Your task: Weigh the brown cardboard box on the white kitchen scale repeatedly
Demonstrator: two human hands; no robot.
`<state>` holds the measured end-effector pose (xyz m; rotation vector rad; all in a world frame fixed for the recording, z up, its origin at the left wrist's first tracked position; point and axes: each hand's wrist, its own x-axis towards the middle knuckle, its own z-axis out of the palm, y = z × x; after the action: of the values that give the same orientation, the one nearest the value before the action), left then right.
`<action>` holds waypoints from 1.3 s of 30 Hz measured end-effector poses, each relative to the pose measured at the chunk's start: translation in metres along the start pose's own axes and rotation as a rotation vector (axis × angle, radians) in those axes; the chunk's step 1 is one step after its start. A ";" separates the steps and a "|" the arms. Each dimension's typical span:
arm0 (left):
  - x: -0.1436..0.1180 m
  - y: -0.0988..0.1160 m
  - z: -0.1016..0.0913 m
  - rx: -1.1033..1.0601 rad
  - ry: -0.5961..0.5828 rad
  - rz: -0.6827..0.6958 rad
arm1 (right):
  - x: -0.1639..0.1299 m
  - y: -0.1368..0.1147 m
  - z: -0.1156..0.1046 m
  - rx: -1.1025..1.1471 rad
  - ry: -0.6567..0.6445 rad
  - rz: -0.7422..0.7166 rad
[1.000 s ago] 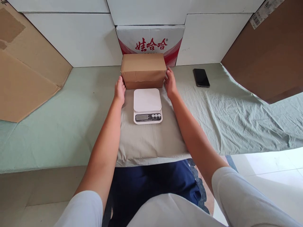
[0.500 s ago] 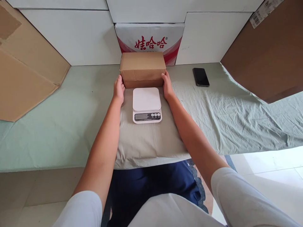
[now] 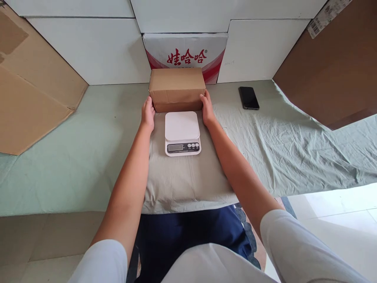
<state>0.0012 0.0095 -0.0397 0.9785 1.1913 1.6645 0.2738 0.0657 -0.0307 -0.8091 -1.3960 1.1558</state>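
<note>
- Tabletop (image 3: 59, 169): the biggest thing. It has a pale green cloth cover, w/ lots of wrinkles on the R side.
- L big box (image 3: 38, 90) & R big box (image 3: 330, 70): both brown, one at each end, like walls.
- White box w/ red letters (image 3: 187, 43): at the back, in the mid.
- Small brown box (image 3: 178, 96): the main thing here. It's in front of the white box & hides its low part. Prob. resting on the tabletop, but can't tell 100% if it's up a bit. Top looks shut. Done: it's held on both sides. Not done: it's not opened. Looks like an early bit of the job, I'd guess.
- White scale (image 3: 182, 127): just in front of the small brown box, on the near side. The box is behind it, not on it. No hand is on the scale, so no btn is being pushed.
- L grip (image 3: 147, 113): bare hand, clamped on the L side of the small brown box, fingers low down. Can't tell how hard it's pushing.
- R grip (image 3: 207, 108): bare hand, clamped on the R side, thumb on the front. So the box is btwn the 2 hands.
- Phone (image 3: 249, 98): black, flat, off to the R. Not touched.
- Scale's screen (image 3: 175, 147): tiny. No nums that I can see, so prob. off.
</note>
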 end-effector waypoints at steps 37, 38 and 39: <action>-0.035 0.046 0.006 0.064 -0.027 0.177 | -0.005 -0.071 0.014 -0.037 -0.051 -0.120; -0.043 0.055 0.007 0.058 -0.041 0.203 | -0.007 -0.081 0.014 -0.051 -0.053 -0.134; -0.052 0.063 0.008 0.054 -0.056 0.228 | -0.012 -0.091 0.013 -0.064 -0.055 -0.143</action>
<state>0.0141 -0.0491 0.0168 1.2241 1.1263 1.7757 0.2751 0.0254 0.0528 -0.7144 -1.5178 1.0337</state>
